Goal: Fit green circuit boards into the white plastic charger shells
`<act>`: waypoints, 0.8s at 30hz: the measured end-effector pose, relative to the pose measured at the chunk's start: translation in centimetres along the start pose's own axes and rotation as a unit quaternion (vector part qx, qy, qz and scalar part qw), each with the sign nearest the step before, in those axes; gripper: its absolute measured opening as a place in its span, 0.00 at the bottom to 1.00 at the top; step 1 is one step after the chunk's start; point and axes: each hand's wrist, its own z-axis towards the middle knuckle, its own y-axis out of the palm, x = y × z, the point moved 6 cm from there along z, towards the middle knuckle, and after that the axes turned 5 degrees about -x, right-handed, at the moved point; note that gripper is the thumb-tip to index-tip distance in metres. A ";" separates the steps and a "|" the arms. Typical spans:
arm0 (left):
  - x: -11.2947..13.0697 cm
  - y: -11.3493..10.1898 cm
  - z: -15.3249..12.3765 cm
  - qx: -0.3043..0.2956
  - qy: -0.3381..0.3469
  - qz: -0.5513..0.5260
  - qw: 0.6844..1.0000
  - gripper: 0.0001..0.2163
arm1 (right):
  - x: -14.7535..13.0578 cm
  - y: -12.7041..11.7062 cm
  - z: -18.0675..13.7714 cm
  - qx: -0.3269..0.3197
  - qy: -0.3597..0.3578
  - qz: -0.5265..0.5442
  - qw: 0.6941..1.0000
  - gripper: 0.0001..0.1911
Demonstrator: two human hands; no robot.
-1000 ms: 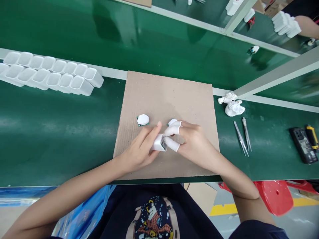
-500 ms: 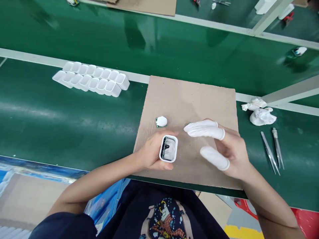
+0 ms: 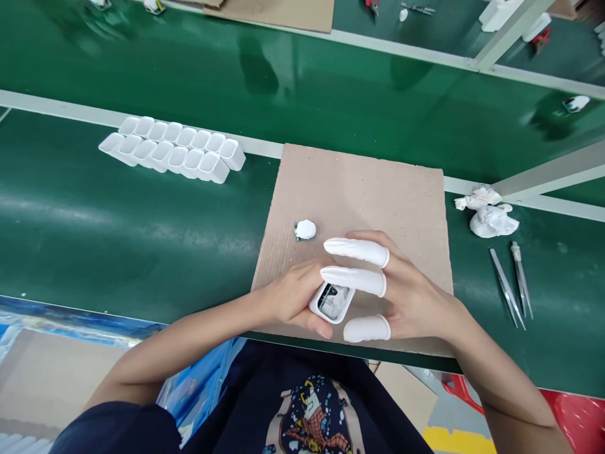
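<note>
My left hand [image 3: 293, 297] is wrapped round a small white plastic housing [image 3: 332, 302], its open end facing up and dark parts showing inside. My right hand [image 3: 401, 293] wears white finger cots on thumb, index and middle finger. Its fingers are stretched out; the middle finger lies across the housing's top edge and the thumb sits just below it. Both hands hover over the near edge of a brown cardboard sheet [image 3: 368, 189]. A small white part on a green circuit board [image 3: 305, 229] lies on the cardboard just beyond my left hand.
Two rows of several empty white housings [image 3: 172, 150] lie on the green belt at the left. Crumpled white wipes [image 3: 491, 217] and two tweezers [image 3: 513, 287] lie right of the cardboard. A metal frame rail [image 3: 548, 173] crosses at the right. A red stool [image 3: 576, 416] stands below the bench.
My right hand has come back in from the right and its fingers now rest against the housing. My left hand has tilted the housing and drawn it slightly nearer to me.
</note>
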 end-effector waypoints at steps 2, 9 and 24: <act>0.0 -0.1 0.1 -0.008 -0.006 0.001 1.000 0.28 | 0.1 -0.1 -0.2 0.007 -0.008 0.000 1.000 0.36; 0.0 -0.5 0.2 0.006 -0.011 -0.040 0.999 0.32 | 0.4 -0.1 -0.6 -0.003 -0.011 -0.019 1.000 0.32; -0.3 -1.4 0.4 0.083 -0.003 0.027 0.996 0.25 | 0.3 -0.1 -1.4 0.059 -0.023 -0.035 0.997 0.27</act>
